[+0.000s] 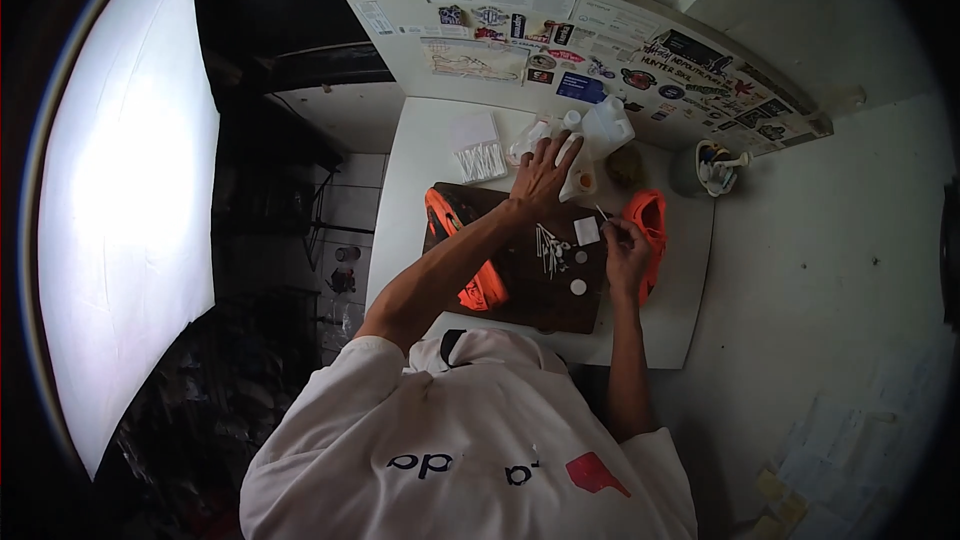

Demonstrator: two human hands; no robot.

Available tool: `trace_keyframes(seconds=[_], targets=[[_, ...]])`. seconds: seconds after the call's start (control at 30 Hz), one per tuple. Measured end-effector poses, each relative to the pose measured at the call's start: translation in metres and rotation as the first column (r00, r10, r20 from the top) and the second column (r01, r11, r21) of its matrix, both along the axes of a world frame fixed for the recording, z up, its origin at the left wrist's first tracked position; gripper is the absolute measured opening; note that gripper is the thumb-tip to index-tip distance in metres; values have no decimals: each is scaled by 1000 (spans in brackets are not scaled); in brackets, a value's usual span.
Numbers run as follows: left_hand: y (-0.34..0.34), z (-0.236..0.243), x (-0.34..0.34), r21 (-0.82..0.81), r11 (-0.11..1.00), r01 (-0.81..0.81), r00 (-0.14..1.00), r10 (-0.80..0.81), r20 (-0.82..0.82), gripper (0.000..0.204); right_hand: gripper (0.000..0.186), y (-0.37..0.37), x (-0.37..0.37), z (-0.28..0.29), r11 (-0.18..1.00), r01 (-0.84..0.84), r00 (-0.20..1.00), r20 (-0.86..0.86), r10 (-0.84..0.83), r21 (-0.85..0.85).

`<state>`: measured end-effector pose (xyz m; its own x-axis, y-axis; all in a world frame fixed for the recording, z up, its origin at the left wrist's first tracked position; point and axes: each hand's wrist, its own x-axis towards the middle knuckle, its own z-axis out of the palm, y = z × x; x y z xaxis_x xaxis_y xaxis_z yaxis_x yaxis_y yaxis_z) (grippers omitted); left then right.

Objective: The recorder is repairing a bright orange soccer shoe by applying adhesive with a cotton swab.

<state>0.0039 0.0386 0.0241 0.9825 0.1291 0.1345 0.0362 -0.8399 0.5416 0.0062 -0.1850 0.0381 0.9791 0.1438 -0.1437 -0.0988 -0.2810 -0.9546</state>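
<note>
My left hand [543,178] reaches to the back of the table, its fingers stretched and apart over a cluster of white plastic bottles and containers; whether the fingertips touch one is hard to make out. Between the fingers of my right hand [627,252] is a thin cotton swab [601,211], tip pointing up and away. Just left of that hand lies a white square pad [587,231] on a dark brown board [545,315]. Several loose cotton swabs [550,252] and a white round pad [578,287] lie there too. An orange shoe [484,286] is under my left forearm; another orange shoe [655,215] sits beyond my right hand.
A clear box of cotton swabs [481,162] stands at the back left of the white table [400,230]. Behind the bottles is a white jug [607,125]. A pot with brushes [712,172] stands at the right back, before a sticker-covered white panel [470,5].
</note>
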Motion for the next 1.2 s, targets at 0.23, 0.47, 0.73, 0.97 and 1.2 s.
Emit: trace_keyframes(seconds=[0.23,0.47,0.73,0.97,1.2], targets=[[2,-26,26,91,992,82,997,-81,-10,128,11,13,26,7,975,-25,901,417,117,-219],[-6,-16,18,-46,998,30,998,-28,60,113,12,14,26,18,927,-43,868,445,219,-373],[-29,-33,0,78,996,31,990,-42,134,112,14,19,11,0,720,-60,779,418,466,-691],[-46,-49,-14,206,975,78,977,-116,181,105,7,16,0,-14,703,-112,780,376,500,-702],[-49,-59,-18,172,980,97,975,-129,183,99,11,21,-3,-15,748,-152,854,296,428,-646]])
